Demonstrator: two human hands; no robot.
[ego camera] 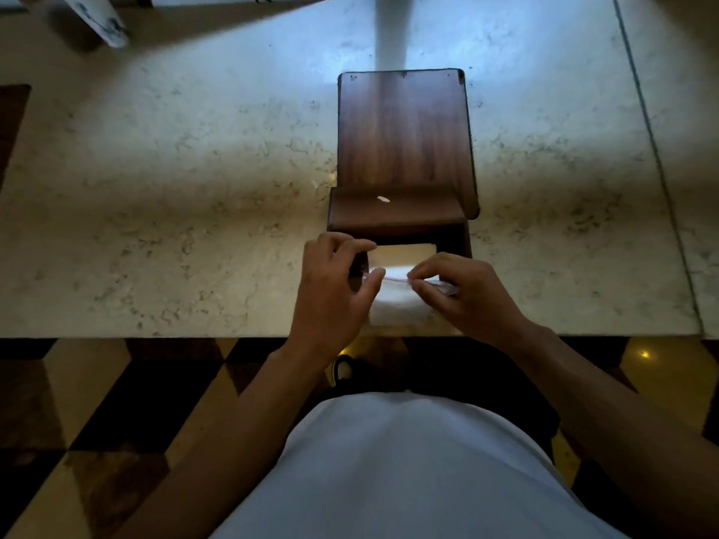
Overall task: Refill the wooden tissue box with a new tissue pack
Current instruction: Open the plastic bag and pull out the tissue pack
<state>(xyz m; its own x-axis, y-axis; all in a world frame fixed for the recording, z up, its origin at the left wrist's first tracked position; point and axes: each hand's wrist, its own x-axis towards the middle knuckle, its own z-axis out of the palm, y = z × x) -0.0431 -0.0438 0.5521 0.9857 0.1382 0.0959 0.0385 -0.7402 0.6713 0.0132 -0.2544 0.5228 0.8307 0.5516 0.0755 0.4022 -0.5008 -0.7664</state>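
Note:
A dark wooden tissue box lies on its side on the marble table, its open end facing me. Its flat wooden lid lies just behind it. A white tissue pack in clear wrap sticks halfway out of the opening, near the table's front edge. My left hand grips the box's left wall and touches the pack with the thumb. My right hand pinches the plastic wrap on top of the pack.
The table's front edge runs just below the pack. A seam crosses the tabletop at the right. A white object leans at the far left corner. Below lies a patterned floor.

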